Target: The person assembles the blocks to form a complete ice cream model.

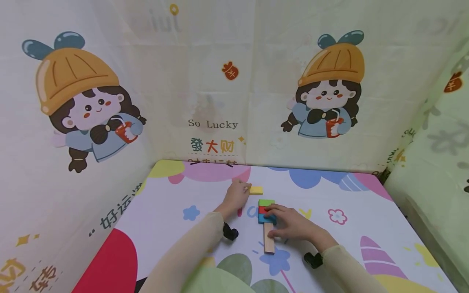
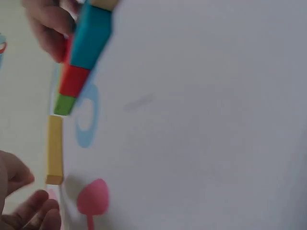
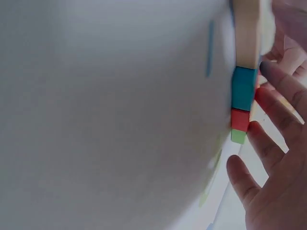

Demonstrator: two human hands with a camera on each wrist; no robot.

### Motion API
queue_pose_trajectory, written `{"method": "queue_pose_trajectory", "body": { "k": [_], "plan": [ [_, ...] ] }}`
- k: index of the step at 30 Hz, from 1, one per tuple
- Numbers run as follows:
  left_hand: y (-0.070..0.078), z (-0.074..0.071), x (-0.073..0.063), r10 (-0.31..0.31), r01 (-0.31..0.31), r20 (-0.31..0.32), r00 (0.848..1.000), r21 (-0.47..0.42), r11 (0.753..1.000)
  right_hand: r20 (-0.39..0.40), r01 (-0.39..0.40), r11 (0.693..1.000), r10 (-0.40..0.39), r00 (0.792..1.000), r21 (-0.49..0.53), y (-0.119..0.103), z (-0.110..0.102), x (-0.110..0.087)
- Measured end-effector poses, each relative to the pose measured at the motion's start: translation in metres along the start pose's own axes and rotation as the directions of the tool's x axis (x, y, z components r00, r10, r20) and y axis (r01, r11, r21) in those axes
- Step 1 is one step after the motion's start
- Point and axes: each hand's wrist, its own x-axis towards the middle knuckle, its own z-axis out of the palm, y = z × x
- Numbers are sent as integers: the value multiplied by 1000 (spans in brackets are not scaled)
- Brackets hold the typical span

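Observation:
Three coloured blocks lie side by side: a green block (image 1: 266, 202) farthest away, a red block (image 1: 261, 210), then a blue block (image 1: 265, 219). A long plain wooden block (image 1: 269, 245) extends from the blue one toward the person. My right hand (image 1: 294, 224) rests relaxed along the right side of this row, fingertips on the red and blue blocks and thumb at the wooden one. Beyond the row lies a yellow block (image 1: 256, 190). At its left end is my left hand (image 1: 235, 197); in the left wrist view the thumb and fingers stand apart beside the yellow block (image 2: 54, 148), gripping nothing.
The blocks lie on a white table cover (image 1: 220, 179) printed with flowers, letters and coloured shapes. Hanging cloth with cartoon figures (image 1: 326, 97) encloses the table at the back and sides. Each wrist carries a black device (image 1: 230, 232).

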Motion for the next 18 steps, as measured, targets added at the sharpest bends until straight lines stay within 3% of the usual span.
{"method": "queue_pose_trajectory", "body": {
  "k": [2, 4, 6, 8, 10, 12, 14, 16, 18],
  "plan": [
    [-1, -2, 0, -62, 60, -9, 998, -139, 988, -12, -23, 998, 24, 1000, 62, 1, -1, 0],
    [-2, -3, 0, -131, 126, -2, 991, -266, 956, -47, -55, 987, 63, 997, 151, 3, -3, 1],
    [-3, -5, 0, -173, 166, 15, 985, -366, 916, -95, -106, 956, 137, 986, 273, 7, -5, 3],
    [-4, -7, -1, -196, 191, 32, 980, -418, 888, -133, -146, 891, 223, 966, 429, 12, -9, 7],
    [-4, -8, -2, -199, 198, 45, 979, -441, 875, -135, -164, 795, 294, 946, 583, 20, -14, 11],
    [-3, -9, -5, -199, 204, 58, 978, -441, 874, -105, -171, 698, 334, 937, 695, 28, -19, 16],
    [-2, -9, -8, -202, 216, 79, 976, -436, 874, -62, -183, 620, 352, 934, 763, 34, -21, 20],
    [0, -8, -10, -203, 225, 98, 974, -427, 876, -29, -204, 577, 369, 929, 791, 38, -21, 23],
    [3, -6, -11, -191, 214, 97, 977, -403, 890, -12, -219, 554, 383, 924, 803, 40, -19, 28]
  ]
}}
